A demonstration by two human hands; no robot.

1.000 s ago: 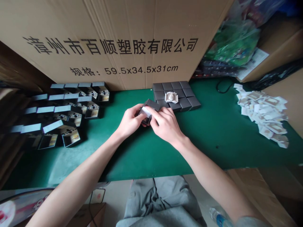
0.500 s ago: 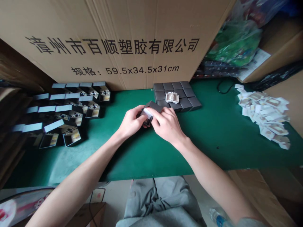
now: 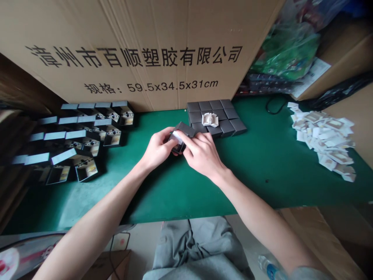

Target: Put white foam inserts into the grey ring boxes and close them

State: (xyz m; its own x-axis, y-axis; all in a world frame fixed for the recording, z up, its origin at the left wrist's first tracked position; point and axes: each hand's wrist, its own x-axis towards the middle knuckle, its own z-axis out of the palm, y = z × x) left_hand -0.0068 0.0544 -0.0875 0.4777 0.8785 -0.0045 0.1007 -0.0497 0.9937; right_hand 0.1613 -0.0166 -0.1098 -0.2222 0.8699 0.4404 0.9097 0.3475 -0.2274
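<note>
Over the green table, my left hand [image 3: 159, 149] is wrapped round a small black hinged box [image 3: 186, 128] with its lid raised. My right hand [image 3: 205, 153] grips the same box from the right, its index finger pressed on the white lining inside. Part of the box's interior is hidden by my fingers. Just behind it lies a block of closed dark boxes [image 3: 225, 114] in rows, with a few white paper inserts [image 3: 210, 119] resting on top. Rows of open black boxes [image 3: 86, 170] stand at the left, with pale linings showing.
A loose pile of white inserts [image 3: 323, 136] lies on the right of the green table [image 3: 262, 163]. A large cardboard carton [image 3: 140, 35] stands along the back. Plastic bags [image 3: 294, 50] sit at the back right, with a black cord [image 3: 274, 111] below them.
The view has shifted slightly, moving most things a little left in the picture. Both hands stay on the black box, with the right index finger still against its white lining.
</note>
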